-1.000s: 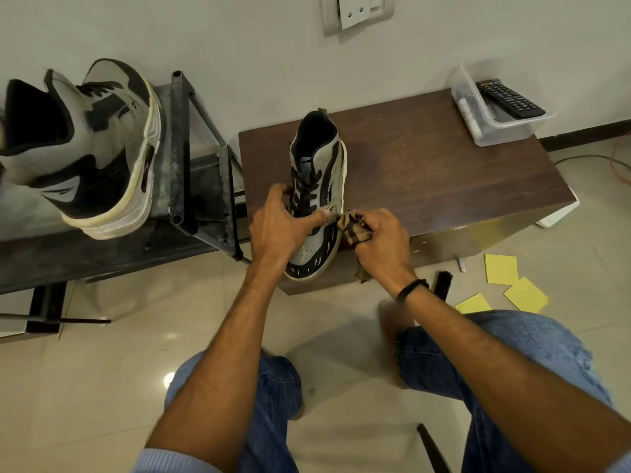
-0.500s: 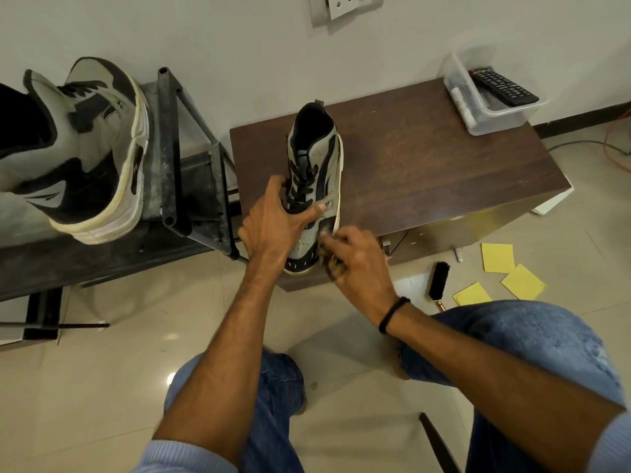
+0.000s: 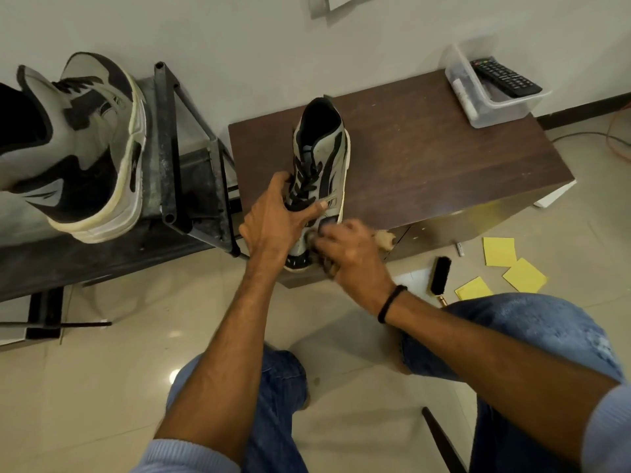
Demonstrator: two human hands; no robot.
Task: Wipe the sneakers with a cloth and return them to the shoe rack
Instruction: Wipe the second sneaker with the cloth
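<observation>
Item one: grey-and-black high-top sneaker (image 3: 321, 165), upright on its sole at the front left corner of the brown desk (image 3: 444, 158), heel toward the wall, toe at the front edge. Item two: left hand (image 3: 273, 220), gripping that sneaker across the laces, thumb laid over the upper and fingers curled round the side nearer the rack, holding it steady. Item three: right hand (image 3: 348, 247), fingers curled tight over a bunched cloth (image 3: 385, 237) and pressing it onto the toe cap; only a tan end of the cloth shows, sticking out past the hand over the desk's front edge. Item four: matching sneaker (image 3: 85, 148), tilted on the top of the dark metal shoe rack (image 3: 164, 138) just left of the desk; whether it has been wiped cannot be told from here. Item five: clear plastic tub (image 3: 491, 110) at the back right corner of the desk, a black remote control (image 3: 505, 78) lying across it. Item six: shoe brush (image 3: 440, 274) and yellow sticky notes (image 3: 500, 250) on the tiled floor below the desk's front edge. Status, as judged: wiping is in hand on the desk sneaker, now at its toe; remaining are the rest of its surfaces, possibly the rack sneaker, and setting this one on the rack.
</observation>
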